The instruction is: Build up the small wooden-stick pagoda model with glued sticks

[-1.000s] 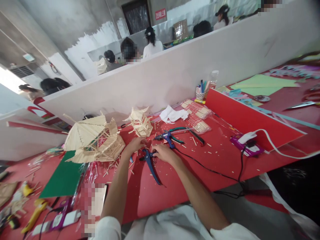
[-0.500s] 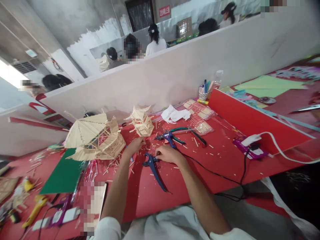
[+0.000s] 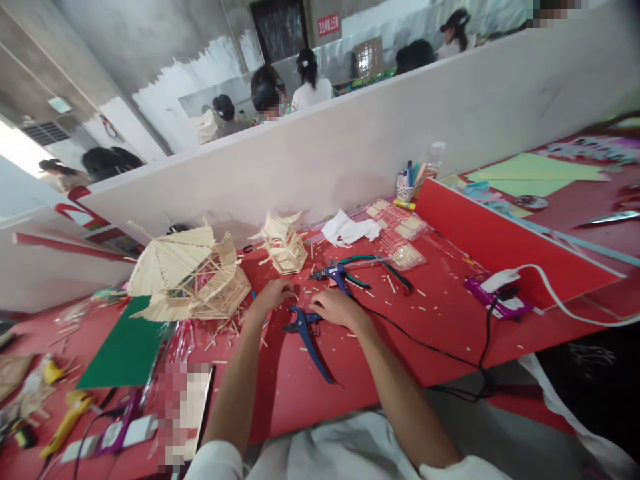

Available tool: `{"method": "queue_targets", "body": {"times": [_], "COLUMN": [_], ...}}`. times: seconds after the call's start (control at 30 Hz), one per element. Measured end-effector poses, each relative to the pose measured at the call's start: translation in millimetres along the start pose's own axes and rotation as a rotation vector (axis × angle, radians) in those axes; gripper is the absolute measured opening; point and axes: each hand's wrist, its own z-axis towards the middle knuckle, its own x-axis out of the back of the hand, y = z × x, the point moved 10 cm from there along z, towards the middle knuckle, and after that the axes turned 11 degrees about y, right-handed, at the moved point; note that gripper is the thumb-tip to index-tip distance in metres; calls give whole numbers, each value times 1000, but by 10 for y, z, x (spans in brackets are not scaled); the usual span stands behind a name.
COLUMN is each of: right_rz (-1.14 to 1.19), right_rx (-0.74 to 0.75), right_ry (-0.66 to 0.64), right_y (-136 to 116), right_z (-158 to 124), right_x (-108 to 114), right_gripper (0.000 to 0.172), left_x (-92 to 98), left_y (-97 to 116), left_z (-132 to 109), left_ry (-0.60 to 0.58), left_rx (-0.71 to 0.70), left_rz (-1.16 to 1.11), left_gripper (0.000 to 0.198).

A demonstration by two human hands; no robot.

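Observation:
My left hand [image 3: 273, 293] rests on the red table [image 3: 350, 360] with its fingers curled together, pinching at something too small to make out. My right hand [image 3: 335, 308] lies just right of it, fingers bent down onto the table beside the head of the blue cutting pliers [image 3: 307, 333], which lie flat with their handles pointing toward me. A small stick pavilion model [image 3: 283, 243] stands just beyond both hands. A blue glue gun [image 3: 336, 273] lies behind my right hand.
A larger stick house [image 3: 187, 277] stands to the left, beside a green sheet [image 3: 127, 347]. Stick packets [image 3: 400, 233], a white cloth [image 3: 347, 230], a pen cup [image 3: 407, 187], a purple power strip [image 3: 497, 297] and a black cable [image 3: 425, 343] lie to the right. Other people sit behind the white partition [image 3: 350, 140].
Both hands stay close to the pliers' head; the left hand shifted slightly between the earlier frames. The view moved a little.

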Motion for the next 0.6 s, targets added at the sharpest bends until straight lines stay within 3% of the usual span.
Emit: {"method": "queue_targets", "body": {"times": [0.2, 0.33, 0.47, 0.6], "right_rz": [4, 12, 16, 33], "right_rx": [1, 3, 7, 18], "right_ry": [-30, -24, -6, -4], "right_y": [-21, -23, -28, -56], "right_z": [-4, -8, -1, 4], "right_x": [6, 16, 19, 35], "right_gripper": [31, 31, 32, 31], "left_x": [6, 200, 500, 601], "left_y": [-50, -75, -6, 118], "left_z": [-51, -155, -203, -142], "left_ry": [-19, 56, 227, 310], "left_rx": [29, 79, 89, 40], "left_rz": [132, 147, 2, -216], "left_gripper": [11, 12, 16, 26]}}
